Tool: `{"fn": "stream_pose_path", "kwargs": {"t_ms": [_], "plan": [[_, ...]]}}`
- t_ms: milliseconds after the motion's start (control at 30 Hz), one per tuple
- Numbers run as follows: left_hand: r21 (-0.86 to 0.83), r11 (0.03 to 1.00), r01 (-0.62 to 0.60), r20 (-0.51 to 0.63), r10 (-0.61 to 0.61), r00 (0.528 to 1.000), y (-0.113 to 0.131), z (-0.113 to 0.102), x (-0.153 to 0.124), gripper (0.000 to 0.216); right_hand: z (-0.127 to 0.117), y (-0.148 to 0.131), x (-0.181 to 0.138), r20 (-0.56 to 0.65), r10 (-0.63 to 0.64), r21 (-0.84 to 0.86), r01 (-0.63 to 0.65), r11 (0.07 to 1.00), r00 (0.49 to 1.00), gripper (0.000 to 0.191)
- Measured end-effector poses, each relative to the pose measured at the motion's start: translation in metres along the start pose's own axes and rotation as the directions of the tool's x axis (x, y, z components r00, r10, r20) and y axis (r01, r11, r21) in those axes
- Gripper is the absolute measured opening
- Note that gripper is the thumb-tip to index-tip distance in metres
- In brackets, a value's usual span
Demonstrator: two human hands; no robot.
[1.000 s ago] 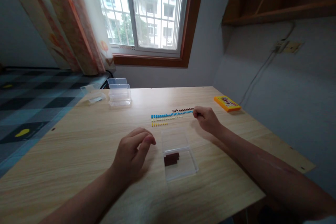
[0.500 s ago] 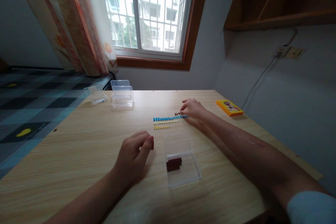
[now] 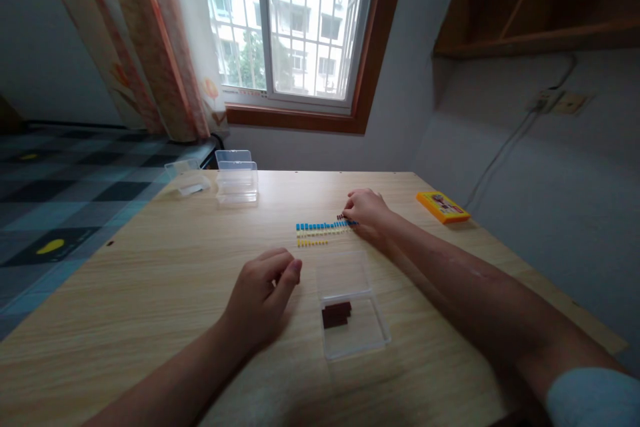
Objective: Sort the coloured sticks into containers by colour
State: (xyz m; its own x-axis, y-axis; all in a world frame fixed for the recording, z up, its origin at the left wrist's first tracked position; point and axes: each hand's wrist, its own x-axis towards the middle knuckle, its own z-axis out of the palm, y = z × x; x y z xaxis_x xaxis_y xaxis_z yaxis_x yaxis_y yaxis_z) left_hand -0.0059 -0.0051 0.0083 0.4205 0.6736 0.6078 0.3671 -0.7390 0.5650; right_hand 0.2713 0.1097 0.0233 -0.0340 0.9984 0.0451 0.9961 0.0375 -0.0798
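Observation:
My right hand (image 3: 367, 205) is at the far end of the small rows, its fingers pinched together over a short row of dark brown pieces (image 3: 341, 217). What the fingertips hold is too small to make out. Just below runs a row of blue pieces (image 3: 315, 226), then pale cream pieces (image 3: 320, 233) and yellow pieces (image 3: 311, 243). Curled on the table, my left hand (image 3: 265, 287) is closed, and whatever may be inside is hidden. To its right lies an open clear plastic box (image 3: 360, 340) with several dark brown bars (image 3: 337, 314) at its left side.
Clear plastic boxes (image 3: 237, 183) stand at the table's back left, with another clear box (image 3: 187, 180) at the corner. An orange-yellow box (image 3: 443, 207) lies near the right edge of the wooden table (image 3: 175, 293). A bed (image 3: 60, 213) adjoins on the left.
The whole view has shifted slightly, moving the table things a little to the right. My right hand has come slightly left relative to the rows; my left hand stays curled in place.

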Motion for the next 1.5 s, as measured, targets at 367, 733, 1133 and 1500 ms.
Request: {"fn": "stream_pose_path", "kwargs": {"t_ms": [367,733,1133,1500], "plan": [[0.031,0.999,0.020,0.036,-0.021,0.999,-0.001,0.001,0.000,0.043,-0.002,-0.001,-0.002,0.055,0.006,-0.040,-0.004,0.999,0.998,0.028],[0.002,1.000,-0.004,0.050,0.004,0.999,-0.001,0.001,0.000,0.043,-0.006,-0.007,0.003,0.100,0.069,-0.089,-0.060,0.994,0.993,0.033],[-0.001,1.000,0.006,0.055,-0.005,0.998,-0.001,0.002,0.001,0.041,-0.010,-0.004,0.004,0.083,0.041,-0.078,-0.035,0.996,0.996,0.027],[-0.008,1.000,-0.001,0.058,0.002,0.998,-0.003,0.003,0.000,0.038,-0.007,-0.009,0.005,0.095,0.034,-0.090,-0.026,0.996,0.995,0.028]]}}
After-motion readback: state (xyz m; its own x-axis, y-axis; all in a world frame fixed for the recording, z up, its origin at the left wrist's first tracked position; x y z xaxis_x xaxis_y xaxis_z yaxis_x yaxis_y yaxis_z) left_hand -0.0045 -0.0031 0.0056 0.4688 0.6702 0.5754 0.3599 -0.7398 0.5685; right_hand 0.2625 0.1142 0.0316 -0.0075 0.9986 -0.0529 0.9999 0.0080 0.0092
